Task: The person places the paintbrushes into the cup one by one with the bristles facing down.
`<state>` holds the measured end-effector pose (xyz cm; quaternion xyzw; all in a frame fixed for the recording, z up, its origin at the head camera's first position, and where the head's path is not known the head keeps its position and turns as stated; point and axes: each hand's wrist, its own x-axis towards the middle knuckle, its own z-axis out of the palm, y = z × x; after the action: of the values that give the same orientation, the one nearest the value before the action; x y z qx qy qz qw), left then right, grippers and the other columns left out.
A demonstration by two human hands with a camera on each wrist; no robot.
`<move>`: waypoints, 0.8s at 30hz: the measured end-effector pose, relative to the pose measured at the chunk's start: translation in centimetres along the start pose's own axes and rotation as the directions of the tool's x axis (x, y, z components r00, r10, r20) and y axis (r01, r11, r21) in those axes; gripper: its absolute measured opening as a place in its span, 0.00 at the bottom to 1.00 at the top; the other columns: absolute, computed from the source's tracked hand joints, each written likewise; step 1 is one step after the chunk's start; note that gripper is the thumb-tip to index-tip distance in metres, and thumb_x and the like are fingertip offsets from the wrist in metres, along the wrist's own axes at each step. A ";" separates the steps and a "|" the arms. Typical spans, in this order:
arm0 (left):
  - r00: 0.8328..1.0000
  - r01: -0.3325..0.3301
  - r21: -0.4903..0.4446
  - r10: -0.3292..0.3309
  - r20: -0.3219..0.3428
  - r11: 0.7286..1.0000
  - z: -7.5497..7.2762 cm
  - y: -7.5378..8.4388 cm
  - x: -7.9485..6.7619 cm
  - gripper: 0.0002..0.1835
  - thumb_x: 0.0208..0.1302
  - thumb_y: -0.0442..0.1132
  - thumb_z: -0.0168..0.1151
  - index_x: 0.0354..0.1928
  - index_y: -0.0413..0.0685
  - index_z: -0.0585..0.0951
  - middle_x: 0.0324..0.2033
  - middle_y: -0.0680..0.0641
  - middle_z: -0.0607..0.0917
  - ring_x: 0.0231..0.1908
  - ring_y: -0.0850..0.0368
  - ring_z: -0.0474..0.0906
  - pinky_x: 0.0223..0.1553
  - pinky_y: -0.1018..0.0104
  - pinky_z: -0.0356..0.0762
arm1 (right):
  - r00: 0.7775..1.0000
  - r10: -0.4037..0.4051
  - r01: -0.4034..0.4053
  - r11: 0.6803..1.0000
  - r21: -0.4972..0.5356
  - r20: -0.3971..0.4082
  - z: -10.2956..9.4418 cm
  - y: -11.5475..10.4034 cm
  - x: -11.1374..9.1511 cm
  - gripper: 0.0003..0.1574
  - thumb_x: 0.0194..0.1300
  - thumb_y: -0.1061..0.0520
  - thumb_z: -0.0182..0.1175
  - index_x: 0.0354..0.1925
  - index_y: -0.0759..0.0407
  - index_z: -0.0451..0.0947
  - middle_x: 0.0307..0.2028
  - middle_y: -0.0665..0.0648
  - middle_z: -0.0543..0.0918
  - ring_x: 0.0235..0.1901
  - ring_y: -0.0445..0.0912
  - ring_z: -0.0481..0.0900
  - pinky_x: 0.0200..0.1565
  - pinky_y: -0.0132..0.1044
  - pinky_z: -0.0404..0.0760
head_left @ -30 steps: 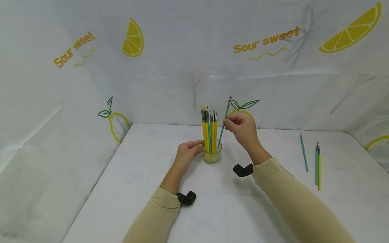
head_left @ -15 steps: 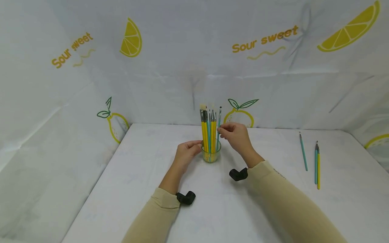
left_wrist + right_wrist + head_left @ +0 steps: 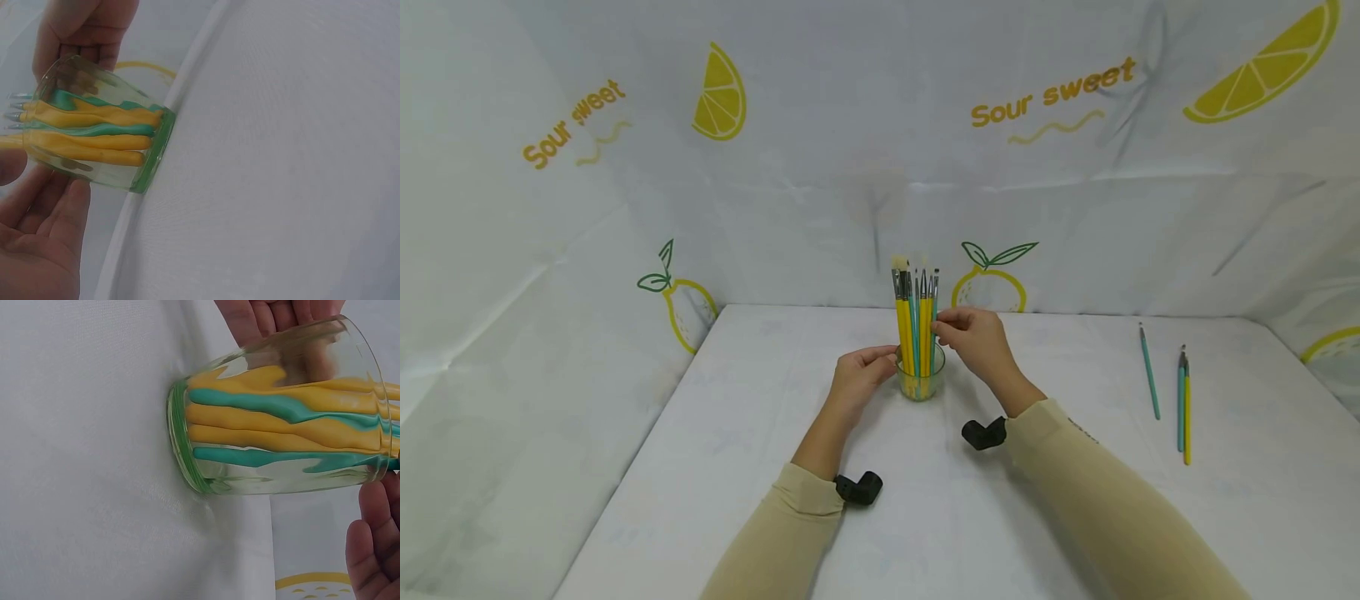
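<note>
- Head view: we see a white table (image 3: pixel 760 517) before a lemon-print sheet (image 3: pixel 820 125).
- Our left hand (image 3: pixel 859 377) clasps a glass (image 3: pixel 939 363) on the table.
- Our right hand (image 3: pixel 979 340) pinches a teal brush (image 3: pixel 935 308) inside it.

Visible quantities: one glass (image 3: pixel 937 373), two hands (image 3: pixel 859 379) (image 3: pixel 979 340), two black wrist cameras (image 3: pixel 860 489) (image 3: pixel 982 434), two teal brushes (image 3: pixel 1150 377) (image 3: pixel 1181 410) and one yellow brush (image 3: pixel 1187 421) lying on the bench (image 3: pixel 955 525), two printed lemon slices (image 3: pixel 719 96) (image 3: pixel 1270 71).
</note>
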<state>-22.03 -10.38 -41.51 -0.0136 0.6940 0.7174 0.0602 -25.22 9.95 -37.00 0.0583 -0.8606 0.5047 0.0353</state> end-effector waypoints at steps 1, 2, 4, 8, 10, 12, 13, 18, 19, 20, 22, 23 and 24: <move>1.000 0.000 0.000 0.000 -0.002 1.000 0.0 0.0 0.0 0.16 0.64 0.40 0.61 0.50 0.41 0.85 0.53 0.46 0.85 0.48 0.58 0.82 0.56 0.65 0.79 | 1.000 -0.001 0.001 1.000 0.003 0.000 0.0 0.0 0.0 0.20 0.66 0.46 0.63 0.50 0.58 0.83 0.43 0.57 0.88 0.36 0.48 0.85 0.40 0.40 0.85; 1.000 0.000 -0.001 0.000 -0.001 1.000 0.0 0.1 -0.1 0.16 0.64 0.40 0.61 0.51 0.41 0.85 0.53 0.47 0.85 0.48 0.58 0.82 0.56 0.65 0.79 | 1.000 -0.001 0.001 1.000 0.005 0.000 0.0 0.0 0.0 0.20 0.65 0.47 0.63 0.49 0.58 0.83 0.43 0.57 0.88 0.36 0.48 0.85 0.40 0.40 0.85; 1.000 0.001 0.000 -0.001 0.000 1.000 0.0 0.1 -0.1 0.16 0.65 0.40 0.60 0.51 0.41 0.85 0.53 0.47 0.85 0.49 0.58 0.82 0.56 0.65 0.79 | 1.000 -0.001 0.001 1.000 0.006 0.003 0.0 0.0 0.0 0.20 0.66 0.47 0.63 0.49 0.58 0.83 0.42 0.57 0.88 0.36 0.48 0.85 0.40 0.40 0.84; 1.000 0.000 0.006 0.000 0.002 1.000 0.0 0.2 -0.2 0.16 0.65 0.40 0.60 0.51 0.40 0.84 0.54 0.46 0.84 0.49 0.58 0.82 0.56 0.65 0.79 | 1.000 0.003 -0.003 1.000 0.001 0.010 0.1 0.0 -0.1 0.19 0.66 0.47 0.63 0.49 0.58 0.83 0.42 0.57 0.88 0.36 0.49 0.84 0.40 0.39 0.84; 1.000 0.002 0.006 -0.002 0.000 1.000 0.0 0.2 -0.1 0.16 0.65 0.40 0.60 0.51 0.41 0.84 0.53 0.47 0.85 0.49 0.58 0.82 0.56 0.65 0.79 | 1.000 0.004 -0.004 1.000 -0.001 0.018 0.0 0.0 -0.2 0.20 0.66 0.47 0.63 0.49 0.58 0.83 0.43 0.57 0.88 0.37 0.50 0.84 0.40 0.40 0.84; 1.000 -0.001 0.005 0.001 -0.001 1.000 0.0 0.1 -0.1 0.16 0.65 0.40 0.60 0.51 0.41 0.84 0.53 0.47 0.85 0.48 0.58 0.82 0.56 0.65 0.79 | 1.000 0.006 -0.006 1.000 -0.005 0.029 -0.1 0.1 -0.2 0.20 0.66 0.46 0.63 0.49 0.58 0.83 0.43 0.57 0.88 0.38 0.51 0.85 0.40 0.41 0.84; 1.000 -0.001 0.002 0.001 -0.002 1.000 0.0 0.1 -0.1 0.16 0.65 0.40 0.60 0.51 0.41 0.85 0.53 0.47 0.85 0.48 0.58 0.82 0.56 0.65 0.79 | 0.999 0.009 -0.009 1.000 -0.006 0.036 -0.1 0.1 -0.2 0.21 0.66 0.45 0.63 0.49 0.57 0.83 0.44 0.57 0.88 0.38 0.51 0.85 0.41 0.42 0.84; 1.000 -0.005 0.004 0.005 -0.005 1.000 0.1 0.1 -0.1 0.15 0.64 0.40 0.60 0.50 0.41 0.85 0.52 0.47 0.85 0.47 0.58 0.82 0.56 0.65 0.79 | 0.997 0.047 -0.047 0.999 0.010 0.053 -1.0 0.7 -0.1 0.25 0.64 0.40 0.63 0.51 0.54 0.83 0.45 0.56 0.87 0.40 0.49 0.83 0.44 0.47 0.83; 1.000 -0.004 0.004 0.004 -0.005 1.000 0.1 0.0 -0.1 0.15 0.64 0.39 0.60 0.50 0.41 0.85 0.52 0.46 0.85 0.47 0.58 0.82 0.56 0.64 0.79 | 0.997 0.050 -0.051 0.999 0.015 0.051 -1.3 0.8 -0.1 0.25 0.64 0.39 0.63 0.51 0.54 0.82 0.45 0.56 0.87 0.40 0.49 0.83 0.45 0.48 0.83; 1.000 -0.004 0.007 0.004 -0.006 1.000 0.1 0.0 -0.1 0.15 0.64 0.39 0.60 0.50 0.41 0.85 0.52 0.47 0.85 0.47 0.58 0.82 0.56 0.65 0.79 | 0.997 0.053 -0.054 0.998 0.017 0.048 -1.6 1.0 -0.1 0.26 0.65 0.39 0.62 0.51 0.54 0.82 0.45 0.56 0.87 0.40 0.49 0.83 0.46 0.48 0.83; 1.000 -0.001 0.010 0.001 -0.007 1.000 0.1 0.0 -0.1 0.15 0.65 0.39 0.60 0.50 0.41 0.85 0.52 0.46 0.85 0.47 0.58 0.82 0.56 0.65 0.79 | 0.997 0.060 -0.061 0.998 0.019 0.040 -2.4 1.4 -0.1 0.27 0.66 0.38 0.61 0.51 0.55 0.82 0.45 0.57 0.87 0.40 0.49 0.84 0.47 0.48 0.84; 1.000 0.000 0.009 0.000 -0.008 1.000 0.1 0.0 -0.1 0.15 0.65 0.39 0.60 0.50 0.41 0.85 0.52 0.46 0.85 0.47 0.58 0.82 0.56 0.64 0.79 | 0.997 0.066 -0.066 0.998 0.016 0.034 -2.9 1.6 -0.1 0.27 0.66 0.38 0.61 0.51 0.55 0.82 0.45 0.57 0.87 0.41 0.49 0.84 0.47 0.47 0.84; 1.000 0.001 0.008 -0.001 -0.008 1.000 0.1 0.0 -0.1 0.15 0.65 0.39 0.60 0.50 0.41 0.85 0.52 0.46 0.85 0.47 0.58 0.82 0.56 0.64 0.79 | 0.997 0.068 -0.068 0.998 -0.002 0.028 -3.5 1.8 -0.1 0.27 0.66 0.37 0.60 0.52 0.55 0.82 0.45 0.57 0.87 0.41 0.49 0.84 0.46 0.45 0.85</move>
<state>-21.97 -10.28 -41.46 -0.0163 0.6971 0.7144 0.0579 -25.40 13.86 -36.86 0.0360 -0.8628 0.5043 0.0062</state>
